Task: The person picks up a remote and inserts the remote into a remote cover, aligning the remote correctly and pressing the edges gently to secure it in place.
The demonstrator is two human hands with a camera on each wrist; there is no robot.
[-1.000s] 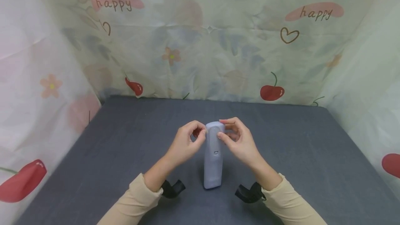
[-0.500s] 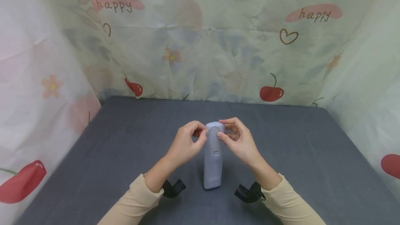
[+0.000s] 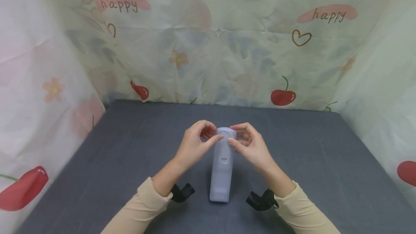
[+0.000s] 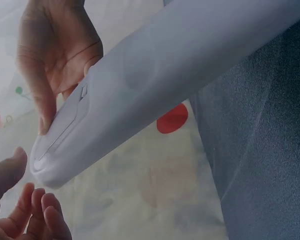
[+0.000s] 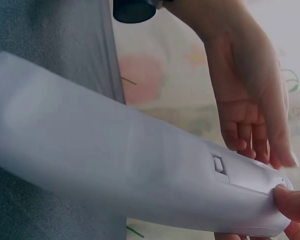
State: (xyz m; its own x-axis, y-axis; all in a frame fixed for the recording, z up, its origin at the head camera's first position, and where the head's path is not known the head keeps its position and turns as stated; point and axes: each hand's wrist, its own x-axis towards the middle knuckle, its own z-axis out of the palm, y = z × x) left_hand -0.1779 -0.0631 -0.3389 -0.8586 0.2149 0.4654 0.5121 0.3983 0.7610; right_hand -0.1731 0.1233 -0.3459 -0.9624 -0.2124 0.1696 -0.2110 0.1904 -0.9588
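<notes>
A pale lavender-white remote control (image 3: 222, 172) is held back side up, its battery cover (image 5: 247, 175) and small latch (image 5: 218, 164) showing. The cover sits in place at the far end. My right hand (image 3: 255, 147) grips that end from the right, thumb on the back and fingers along the side and behind. Around the far end's left corner, my left hand (image 3: 195, 143) is loosely curved. In the left wrist view, a small gap shows between its thumb and fingertips (image 4: 52, 212) and the end of the remote. The button side is hidden.
A dark grey table (image 3: 136, 154) lies beneath the hands. Patterned cloth (image 3: 214, 64) hangs behind and at both sides. Black wrist mounts (image 3: 260, 200) stick out from both cuffs, one on either side of the remote.
My left thumb has spread from its fingertips and shifted right over the remote. The remote's near end has swung slightly left and closer to me. My right hand keeps its grip, shifting slightly right.
</notes>
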